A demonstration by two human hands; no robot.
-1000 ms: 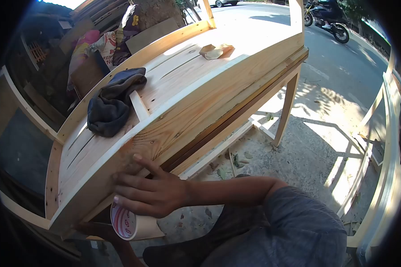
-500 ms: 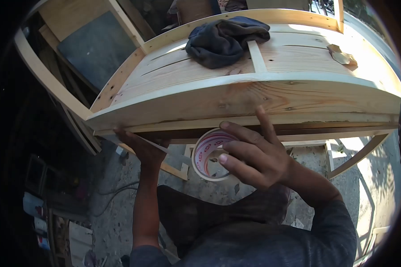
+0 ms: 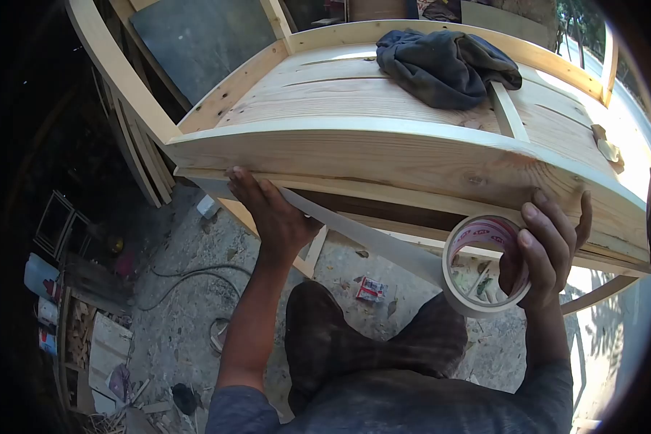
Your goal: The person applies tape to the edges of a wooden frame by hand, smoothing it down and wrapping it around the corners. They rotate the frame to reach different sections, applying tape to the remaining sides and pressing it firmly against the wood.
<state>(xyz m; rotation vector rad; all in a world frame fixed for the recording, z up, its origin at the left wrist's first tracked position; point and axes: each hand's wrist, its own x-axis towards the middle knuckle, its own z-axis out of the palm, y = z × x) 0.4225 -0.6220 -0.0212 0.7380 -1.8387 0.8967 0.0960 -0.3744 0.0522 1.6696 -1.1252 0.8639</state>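
Note:
A roll of tape (image 3: 456, 289) hangs from my right hand (image 3: 546, 253), whose fingers grip its right side, thumb inside the ring. From the roll a pale strip of tape (image 3: 369, 239) stretches left to my left hand (image 3: 271, 217). That hand lies with its fingers extended against the lower front edge of the wooden frame (image 3: 340, 152), pressing by the strip's far end. Its palm hides part of that edge.
A dark cloth (image 3: 445, 69) lies on the slatted top, near a short wooden strip (image 3: 508, 112) and a crumpled scrap (image 3: 606, 145). Below are a small red packet (image 3: 371, 289), a dark hose (image 3: 195, 272) and wood scraps. Boards lean at the left.
My right hand has moved right with the roll, and a longer strip of tape now shows between my hands. The view has shifted, so the frame appears more tilted.

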